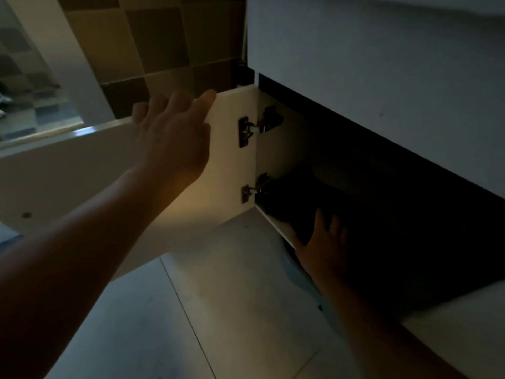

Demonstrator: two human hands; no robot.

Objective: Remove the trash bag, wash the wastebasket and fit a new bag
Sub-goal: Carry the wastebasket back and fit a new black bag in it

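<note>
Dim tiled bathroom, pale floor tiles (218,310) below; the left hand (175,138) hooks its fingers over the top edge of the open white cabinet door (82,173); the right hand (325,250) reaches into the cabinet — fingers spread flat against a dark bulky shape (369,228), possibly the bagged wastebasket, too dark to tell.

1. The left arm (90,242) stretches forward and up from the lower left, bare to the wrist.
2. The left hand (175,132) is raised with its back to the camera, fingers (203,101) curled over a top edge.
3. The right arm (363,310) reaches forward from the lower right into shadow.
4. The right hand (325,242) lies low, palm forward, fingers spread and fairly straight against a dark surface.
</note>
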